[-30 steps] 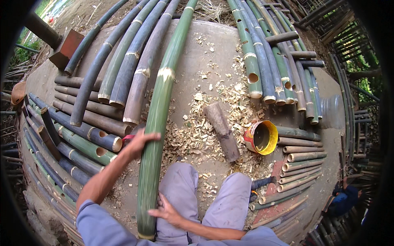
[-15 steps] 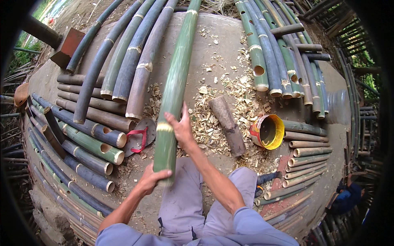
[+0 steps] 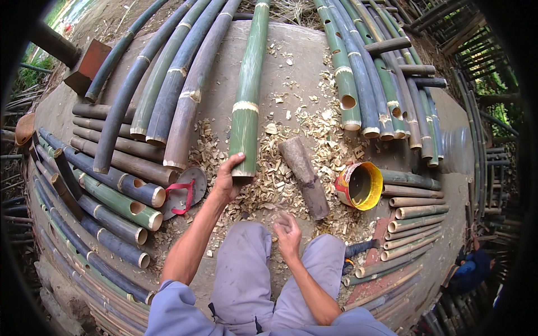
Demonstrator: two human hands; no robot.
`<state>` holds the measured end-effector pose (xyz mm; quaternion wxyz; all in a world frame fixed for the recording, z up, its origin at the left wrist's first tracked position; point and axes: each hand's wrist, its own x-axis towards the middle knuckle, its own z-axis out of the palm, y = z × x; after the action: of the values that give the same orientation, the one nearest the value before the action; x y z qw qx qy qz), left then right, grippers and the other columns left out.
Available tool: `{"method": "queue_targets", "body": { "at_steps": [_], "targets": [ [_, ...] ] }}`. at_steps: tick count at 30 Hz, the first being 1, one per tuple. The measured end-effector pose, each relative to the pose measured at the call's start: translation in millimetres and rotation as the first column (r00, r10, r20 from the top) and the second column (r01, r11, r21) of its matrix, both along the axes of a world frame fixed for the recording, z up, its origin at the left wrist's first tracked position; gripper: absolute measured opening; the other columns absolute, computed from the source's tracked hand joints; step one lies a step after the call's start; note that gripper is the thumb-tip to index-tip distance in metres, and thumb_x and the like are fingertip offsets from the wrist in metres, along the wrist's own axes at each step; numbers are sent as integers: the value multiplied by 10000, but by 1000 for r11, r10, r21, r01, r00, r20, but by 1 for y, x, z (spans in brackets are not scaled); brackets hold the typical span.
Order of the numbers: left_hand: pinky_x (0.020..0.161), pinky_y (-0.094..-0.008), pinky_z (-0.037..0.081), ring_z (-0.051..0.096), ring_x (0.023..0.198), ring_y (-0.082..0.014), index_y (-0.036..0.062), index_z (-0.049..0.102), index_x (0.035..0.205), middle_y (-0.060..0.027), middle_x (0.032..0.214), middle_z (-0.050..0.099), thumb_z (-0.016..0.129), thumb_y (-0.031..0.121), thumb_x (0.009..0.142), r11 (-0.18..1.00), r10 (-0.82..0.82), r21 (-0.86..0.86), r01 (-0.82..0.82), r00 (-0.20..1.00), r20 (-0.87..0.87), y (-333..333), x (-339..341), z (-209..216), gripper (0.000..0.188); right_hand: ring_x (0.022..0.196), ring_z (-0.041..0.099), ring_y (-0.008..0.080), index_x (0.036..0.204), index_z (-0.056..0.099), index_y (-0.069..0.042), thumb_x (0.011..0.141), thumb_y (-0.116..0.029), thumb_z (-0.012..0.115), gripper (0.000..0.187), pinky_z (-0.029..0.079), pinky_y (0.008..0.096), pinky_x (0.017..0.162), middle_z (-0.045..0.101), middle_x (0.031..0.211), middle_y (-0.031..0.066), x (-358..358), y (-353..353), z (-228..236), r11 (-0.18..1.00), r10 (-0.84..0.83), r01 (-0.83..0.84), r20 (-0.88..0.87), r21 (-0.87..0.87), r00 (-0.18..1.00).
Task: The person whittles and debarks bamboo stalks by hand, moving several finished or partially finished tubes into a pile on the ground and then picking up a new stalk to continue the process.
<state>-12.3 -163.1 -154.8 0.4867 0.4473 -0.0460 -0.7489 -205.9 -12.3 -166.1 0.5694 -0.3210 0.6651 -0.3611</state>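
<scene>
A long green bamboo pole (image 3: pixel 247 120) with a pale ring at its joint stretches away from me, its near end gripped by my left hand (image 3: pixel 227 178). The thumb lies over the top of the pole; the other fingers are under it, partly hidden. My right hand (image 3: pixel 287 232) is off the pole, loosely curled above my right knee with its fingers a little apart, and I see nothing in it. Just beyond that hand, a thick brown wooden club (image 3: pixel 305 179) lies on wood chips (image 3: pixel 269 148). A yellow and red tin (image 3: pixel 360 186) lies tilted to the club's right.
Dark bamboo poles (image 3: pixel 171 89) line the far left, and poles with cut holes (image 3: pixel 346 89) the far right. Shorter bamboo pieces (image 3: pixel 414 211) are stacked at right, others (image 3: pixel 120 201) at left. A sandal with a red strap (image 3: pixel 185 196) lies left. Another person (image 3: pixel 471 269) is at the right edge.
The pole has slid away from me and lies lower. My right hand has let go of it and drawn back toward my knees; my left hand has moved forward, still on its near end.
</scene>
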Motion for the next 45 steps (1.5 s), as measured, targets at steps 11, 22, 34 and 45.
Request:
{"method": "queue_targets", "body": {
  "at_steps": [11,22,34,45],
  "targets": [
    [509,-319,500,628,675,-256,11,480,1152,-128,887,576,721,411,733,988,149,26,-155,976,156,-59,18,-19,628,802,626,140,1163,606,-6,822,-78,647,351,520,288,722,661,901,91,-37,34,-33,989,136,-125,-150,80,979],
    [550,-293,476,581,624,-182,4,539,1084,-87,825,608,619,401,863,990,134,-12,-142,907,400,30,3,2,461,769,629,145,1164,607,-9,824,-116,641,358,515,287,697,659,861,71,-43,34,-42,976,213,-199,-178,93,961],
    [775,-405,454,562,897,-317,28,569,943,-131,939,566,675,129,757,952,-275,303,51,-297,914,286,135,-63,236,748,618,128,1167,604,-6,832,-98,641,349,513,271,673,649,846,64,-34,22,-27,959,273,-251,-195,131,942],
    [800,-510,401,485,1039,-313,123,505,1079,-113,1075,470,559,396,832,213,-763,199,-956,-36,645,223,145,-147,372,786,597,175,1145,605,20,830,-115,641,345,502,319,722,622,864,91,61,-81,26,887,228,-369,-432,-277,873]
  ]
}}
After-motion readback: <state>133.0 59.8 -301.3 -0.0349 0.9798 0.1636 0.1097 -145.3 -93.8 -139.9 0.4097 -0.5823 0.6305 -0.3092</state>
